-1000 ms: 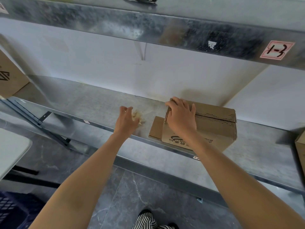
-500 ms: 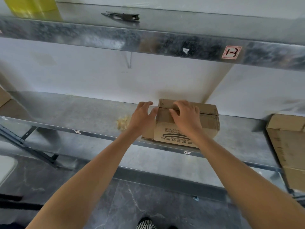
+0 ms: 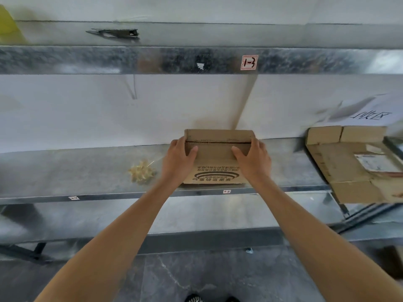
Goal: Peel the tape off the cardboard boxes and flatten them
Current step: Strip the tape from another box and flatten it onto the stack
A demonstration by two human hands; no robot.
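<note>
- Head view: a small cardboard box (image 3: 218,162) stands on the metal shelf (image 3: 65,171), its lower printed face reaching the front edge, about midway along.
- A dark seam runs across the box top; the printing reads upside down.
- Left hand (image 3: 178,159) grips the box's left end, thumb laid on the near face, fingers wrapped round the side.
- Right hand (image 3: 253,160) grips the right end likewise, thumb on the near face.
- Crumpled tape (image 3: 141,174) lies on the shelf left of the box, near the left hand, apart from it.
- Flat cardboard (image 3: 349,166) lies at the shelf's right end, overhanging the front edge.
- A paper sign (image 3: 370,115) hangs on the wall above it.
- On the upper shelf (image 3: 65,59): a black tool (image 3: 115,33); a red-bordered label (image 3: 249,62) on its front edge.
</note>
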